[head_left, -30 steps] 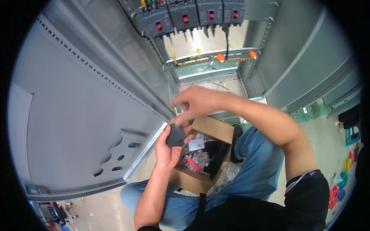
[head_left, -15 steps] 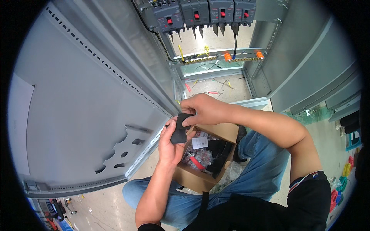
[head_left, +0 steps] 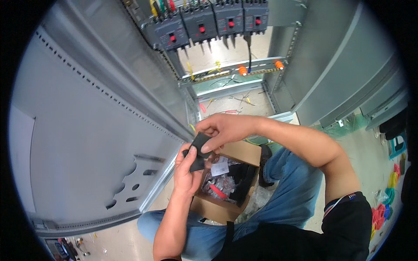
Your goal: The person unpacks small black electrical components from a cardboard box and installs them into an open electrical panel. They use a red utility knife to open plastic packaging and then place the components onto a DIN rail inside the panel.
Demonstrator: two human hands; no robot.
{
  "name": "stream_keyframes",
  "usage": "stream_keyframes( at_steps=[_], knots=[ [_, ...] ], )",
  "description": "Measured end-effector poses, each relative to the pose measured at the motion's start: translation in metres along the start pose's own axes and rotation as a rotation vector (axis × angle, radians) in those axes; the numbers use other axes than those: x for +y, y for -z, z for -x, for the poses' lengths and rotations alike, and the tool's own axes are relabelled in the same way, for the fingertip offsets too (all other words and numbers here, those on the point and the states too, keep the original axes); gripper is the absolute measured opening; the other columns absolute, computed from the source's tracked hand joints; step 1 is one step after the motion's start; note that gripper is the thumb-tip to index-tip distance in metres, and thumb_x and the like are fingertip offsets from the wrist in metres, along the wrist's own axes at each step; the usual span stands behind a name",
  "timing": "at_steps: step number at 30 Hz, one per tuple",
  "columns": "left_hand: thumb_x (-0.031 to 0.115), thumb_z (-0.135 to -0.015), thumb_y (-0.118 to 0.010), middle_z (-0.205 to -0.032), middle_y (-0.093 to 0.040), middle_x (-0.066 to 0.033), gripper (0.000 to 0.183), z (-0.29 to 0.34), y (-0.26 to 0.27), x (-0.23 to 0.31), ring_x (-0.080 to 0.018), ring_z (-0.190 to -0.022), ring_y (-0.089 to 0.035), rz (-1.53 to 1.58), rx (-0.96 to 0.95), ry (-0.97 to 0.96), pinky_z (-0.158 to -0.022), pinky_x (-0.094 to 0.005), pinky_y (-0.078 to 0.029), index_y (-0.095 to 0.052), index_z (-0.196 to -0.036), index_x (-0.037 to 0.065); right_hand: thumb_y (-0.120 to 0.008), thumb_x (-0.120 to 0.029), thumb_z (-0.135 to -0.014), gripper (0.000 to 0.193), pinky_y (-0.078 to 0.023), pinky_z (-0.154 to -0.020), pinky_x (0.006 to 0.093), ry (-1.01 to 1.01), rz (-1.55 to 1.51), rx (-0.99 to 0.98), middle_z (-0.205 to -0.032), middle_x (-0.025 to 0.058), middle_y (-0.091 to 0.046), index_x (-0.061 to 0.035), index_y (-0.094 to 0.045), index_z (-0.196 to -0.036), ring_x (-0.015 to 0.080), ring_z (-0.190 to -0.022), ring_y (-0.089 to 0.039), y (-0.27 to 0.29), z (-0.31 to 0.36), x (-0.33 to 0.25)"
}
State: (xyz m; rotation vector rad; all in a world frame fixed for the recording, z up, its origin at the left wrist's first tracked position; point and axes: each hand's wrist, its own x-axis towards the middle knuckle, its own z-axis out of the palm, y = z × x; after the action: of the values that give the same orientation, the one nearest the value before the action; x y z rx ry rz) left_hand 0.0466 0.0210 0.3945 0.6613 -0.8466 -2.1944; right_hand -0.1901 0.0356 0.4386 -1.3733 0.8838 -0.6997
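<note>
Between my hands are thin flat black plates (head_left: 200,142), partly overlapping. My left hand (head_left: 184,176) grips them from below, its thumb pressed on their face. From above, my right hand (head_left: 228,129) pinches the upper plate between thumb and fingers. How many plates there are, I cannot tell. Just below and to the right of my hands stands an open cardboard box (head_left: 210,209). In it lie clear plastic bags of small parts (head_left: 212,182), a white slip (head_left: 220,168), a red item (head_left: 218,191) and more black pieces (head_left: 241,176).
A grey metal cabinet frame (head_left: 230,89) rises ahead, with several dark circuit breakers (head_left: 199,27) and orange insulators (head_left: 242,70) on its rails. A large grey panel (head_left: 96,143) stands at left. Wire offcuts (head_left: 230,102) litter the floor; coloured wire coils (head_left: 379,213) lie at right.
My view has tilted, so the breakers and cabinet sit farther left and slightly lower. Both hands still hold the plates; the upper plate has turned slightly, and less of the lower one shows.
</note>
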Motion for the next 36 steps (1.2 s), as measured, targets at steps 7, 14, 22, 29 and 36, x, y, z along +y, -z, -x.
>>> stream_keyframes(
  at_steps=[7, 14, 22, 29, 36],
  knots=[
    [0.03, -0.108, -0.06, -0.109, -0.071, -0.0091, 0.027, -0.011, 0.003, -0.019, -0.0185, -0.092, -0.069, -0.27, 0.063, 0.008, -0.069, -0.0344, -0.059, -0.064, -0.119, 0.006, -0.058, -0.041, -0.107, 0.055, -0.059, -0.081, 0.0337, -0.063, 0.319, 0.009, -0.097, 0.0109, -0.077, -0.0031, -0.055, -0.147, 0.0185, -0.087, -0.074, -0.002, -0.004, 0.019],
    [0.033, -0.107, -0.06, -0.114, -0.071, -0.0141, 0.035, -0.01, 0.005, -0.013, -0.0225, -0.092, -0.072, -0.264, 0.162, 0.075, -0.072, -0.0369, -0.063, -0.065, -0.121, 0.002, -0.058, -0.035, -0.104, 0.042, -0.056, -0.088, 0.048, 0.072, 0.589, 1.264, -0.106, 0.0283, -0.073, 0.0001, -0.069, -0.124, 0.0446, -0.101, -0.07, 0.122, 0.023, 0.017],
    [0.033, -0.108, -0.06, -0.113, -0.07, -0.0132, 0.034, -0.011, 0.001, -0.022, -0.0222, -0.092, -0.072, -0.284, 0.111, 0.121, -0.072, -0.0367, -0.063, -0.064, -0.121, 0.002, -0.057, -0.025, -0.103, 0.029, -0.052, -0.08, 0.0546, 0.222, 0.703, 1.636, -0.091, 0.0283, -0.071, 0.0017, -0.066, -0.106, 0.0507, -0.091, -0.067, 0.194, 0.053, 0.019],
    [0.034, -0.108, -0.06, -0.111, -0.07, -0.0123, 0.034, -0.014, 0.008, -0.027, -0.0221, -0.092, -0.073, -0.303, 0.127, 0.135, -0.071, -0.0361, -0.063, -0.065, -0.12, 0.002, -0.056, -0.028, -0.103, 0.03, -0.052, -0.083, 0.0565, 0.17, 0.728, 1.644, -0.091, 0.0292, -0.071, -0.0008, -0.067, -0.11, 0.0507, -0.092, -0.067, 0.206, 0.048, 0.021],
    [0.036, -0.108, -0.059, -0.112, -0.07, -0.0126, 0.036, -0.014, 0.006, -0.03, -0.0227, -0.092, -0.072, -0.327, 0.123, 0.157, -0.071, -0.0362, -0.062, -0.064, -0.121, 0.003, -0.057, -0.031, -0.102, 0.034, -0.051, -0.087, 0.055, 0.015, 0.697, 1.698, -0.1, 0.0291, -0.072, -0.0009, -0.069, -0.112, 0.0508, -0.099, -0.066, 0.219, 0.037, 0.02]
  ],
)
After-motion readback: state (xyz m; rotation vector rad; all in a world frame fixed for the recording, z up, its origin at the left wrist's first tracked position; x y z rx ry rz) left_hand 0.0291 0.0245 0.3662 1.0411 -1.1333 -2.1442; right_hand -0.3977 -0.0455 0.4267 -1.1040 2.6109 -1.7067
